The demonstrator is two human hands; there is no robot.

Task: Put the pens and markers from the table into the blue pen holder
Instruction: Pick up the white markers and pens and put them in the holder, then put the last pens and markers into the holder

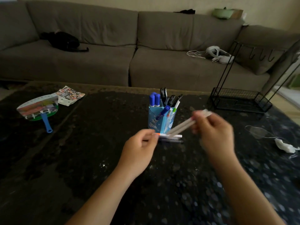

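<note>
The blue pen holder (156, 119) stands mid-table, filled with blue markers (154, 99) and several black pens (168, 97). My right hand (214, 132) is just right of it, closed on two pale pens (183, 126) that slant down to the left, blurred by motion. My left hand (140, 148) is in front of the holder, pinching the orange end of a white pen (172, 135). That pen lies level over a few dark pens (172, 140) on the table.
A hand fan with a blue handle (39, 109) and a sticker sheet (69, 95) lie at the left. A black wire rack (240, 99) stands at the back right. Crumpled white paper and clear plastic (284, 146) lie at the right. A grey sofa (129, 51) runs behind the dark table (97, 151).
</note>
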